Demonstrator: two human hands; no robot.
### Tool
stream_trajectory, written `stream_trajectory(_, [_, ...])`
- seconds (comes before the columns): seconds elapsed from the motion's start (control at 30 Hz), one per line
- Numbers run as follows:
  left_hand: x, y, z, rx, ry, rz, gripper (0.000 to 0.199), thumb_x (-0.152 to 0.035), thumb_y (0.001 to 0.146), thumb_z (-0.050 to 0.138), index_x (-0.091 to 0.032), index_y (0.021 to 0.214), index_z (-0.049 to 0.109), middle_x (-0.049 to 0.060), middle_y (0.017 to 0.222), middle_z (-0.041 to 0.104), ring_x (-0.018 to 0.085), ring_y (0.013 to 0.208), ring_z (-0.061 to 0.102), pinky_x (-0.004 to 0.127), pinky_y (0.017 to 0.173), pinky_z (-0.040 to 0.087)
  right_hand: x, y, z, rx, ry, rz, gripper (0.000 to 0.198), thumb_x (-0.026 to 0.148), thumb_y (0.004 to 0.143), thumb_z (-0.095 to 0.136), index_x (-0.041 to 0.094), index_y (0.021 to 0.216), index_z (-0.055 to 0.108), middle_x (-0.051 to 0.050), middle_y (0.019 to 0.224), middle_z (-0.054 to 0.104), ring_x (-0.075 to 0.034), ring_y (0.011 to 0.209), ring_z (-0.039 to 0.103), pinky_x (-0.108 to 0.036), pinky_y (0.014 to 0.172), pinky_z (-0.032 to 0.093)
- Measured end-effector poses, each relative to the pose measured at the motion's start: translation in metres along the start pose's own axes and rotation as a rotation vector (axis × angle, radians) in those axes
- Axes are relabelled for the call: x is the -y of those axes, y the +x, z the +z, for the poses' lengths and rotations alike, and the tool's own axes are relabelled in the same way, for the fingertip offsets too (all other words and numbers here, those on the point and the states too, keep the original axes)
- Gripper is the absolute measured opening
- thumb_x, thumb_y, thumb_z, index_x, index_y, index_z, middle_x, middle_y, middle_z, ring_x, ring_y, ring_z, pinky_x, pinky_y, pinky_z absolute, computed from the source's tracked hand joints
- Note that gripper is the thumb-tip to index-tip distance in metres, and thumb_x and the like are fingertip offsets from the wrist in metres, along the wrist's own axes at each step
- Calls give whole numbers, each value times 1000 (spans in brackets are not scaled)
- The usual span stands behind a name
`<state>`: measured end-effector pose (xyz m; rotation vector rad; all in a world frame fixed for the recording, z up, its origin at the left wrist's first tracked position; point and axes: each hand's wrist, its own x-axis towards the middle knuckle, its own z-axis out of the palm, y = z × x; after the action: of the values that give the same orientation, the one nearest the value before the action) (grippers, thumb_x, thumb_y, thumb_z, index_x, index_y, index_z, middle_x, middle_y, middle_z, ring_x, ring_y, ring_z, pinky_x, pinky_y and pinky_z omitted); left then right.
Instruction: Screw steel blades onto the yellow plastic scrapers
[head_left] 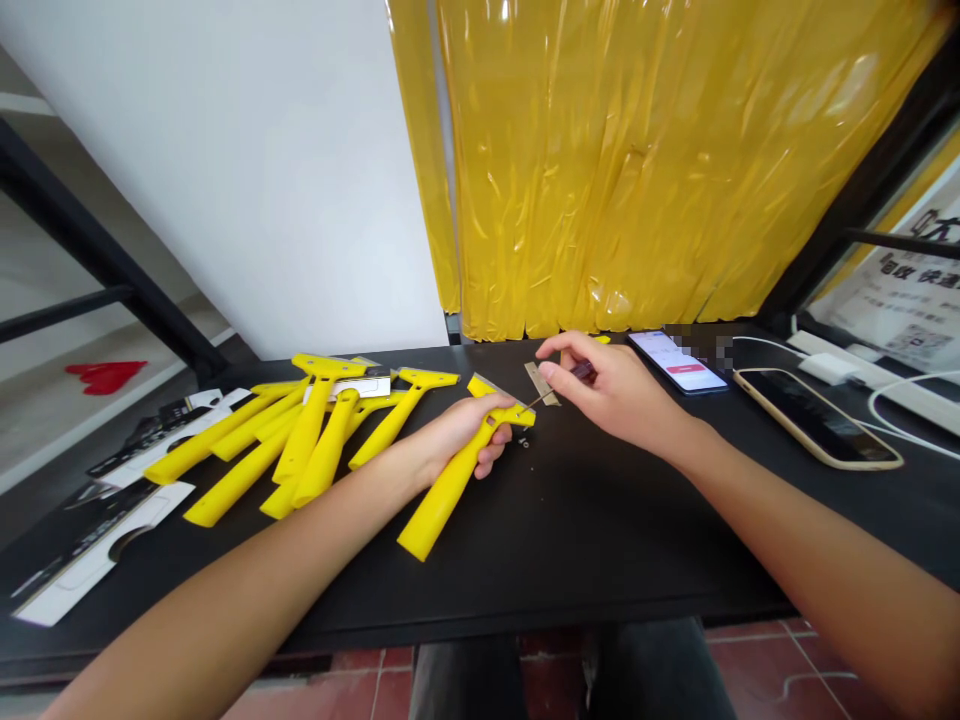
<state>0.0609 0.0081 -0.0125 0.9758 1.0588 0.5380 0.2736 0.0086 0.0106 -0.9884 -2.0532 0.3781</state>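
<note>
My left hand is closed round the head end of a yellow scraper, whose handle slants down to the left. A thin metal blade edge runs along the top of its head. In my right hand is a screwdriver, mostly hidden by the fingers. Its thin shaft reaches left to the scraper's head, near the right end. Small screws lie on the table just below the head. Behind, a flat brownish blade strip rests partly near my right fingertips.
Several yellow scrapers are piled at the left, beside black and white cardboard sleeves. Two phones, white cables and a charger lie at the right of the black table. A yellow plastic curtain hangs behind.
</note>
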Motion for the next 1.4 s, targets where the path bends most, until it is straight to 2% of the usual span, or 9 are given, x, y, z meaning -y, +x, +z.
stream_trajectory(0.1, [3,-2,0,-19,34,48,33,-40,89,60,-19,65,51,-4,47,46,8,32,36,22,32,33,-2,0,-2,-34,27,18,21,39,98,54,21,98,65,0,73,63,-14,67,59,-28,63,43])
stream_trajectory(0.37, [5,-2,2,-49,29,102,35,-37,88,63,-17,62,52,-3,53,45,7,36,36,22,32,33,1,-1,0,10,141,14,28,18,89,57,22,117,57,4,71,51,-13,62,50,-27,62,43])
stream_trajectory(0.5, [6,-2,2,-44,61,110,36,-39,88,65,-18,62,51,-4,51,44,7,36,36,22,33,33,1,0,-2,-29,48,72,14,33,93,59,22,101,64,2,69,57,-14,62,54,-28,61,41])
stream_trajectory(0.57, [7,-2,2,-36,77,120,37,-41,88,65,-18,62,50,-5,51,43,7,36,36,22,33,33,0,0,-3,-39,49,100,21,39,96,54,21,94,65,0,73,63,-15,65,58,-29,62,42])
stream_trajectory(0.83, [4,-7,8,-68,83,118,32,-36,91,64,-19,68,49,-7,48,44,6,34,35,19,34,31,0,1,4,-26,60,35,35,19,87,57,23,121,56,5,67,49,-13,59,48,-28,60,41])
stream_trajectory(0.97, [3,-8,11,-82,138,115,36,-34,93,61,-19,63,48,-6,43,42,6,33,36,20,34,29,-2,2,4,-41,34,54,15,27,91,58,21,104,63,4,66,53,-13,60,52,-28,61,40])
stream_trajectory(1.07, [4,-7,9,-74,165,110,40,-42,93,61,-19,63,50,-5,42,43,7,33,37,21,34,31,-4,2,2,-29,21,62,23,39,96,55,20,90,66,2,67,60,-14,62,55,-28,61,40])
stream_trajectory(1.23, [7,-2,3,-62,134,79,44,-51,92,58,-18,64,55,-3,42,45,8,33,38,21,34,31,-2,1,2,-38,47,60,16,26,94,53,21,105,63,5,61,49,-13,56,48,-27,58,38])
stream_trajectory(1.4, [6,1,3,-97,42,100,43,-49,94,55,-17,65,57,-1,41,46,8,32,36,21,34,28,1,0,4,-52,52,0,30,18,88,56,22,118,57,5,70,50,-13,61,50,-27,61,41])
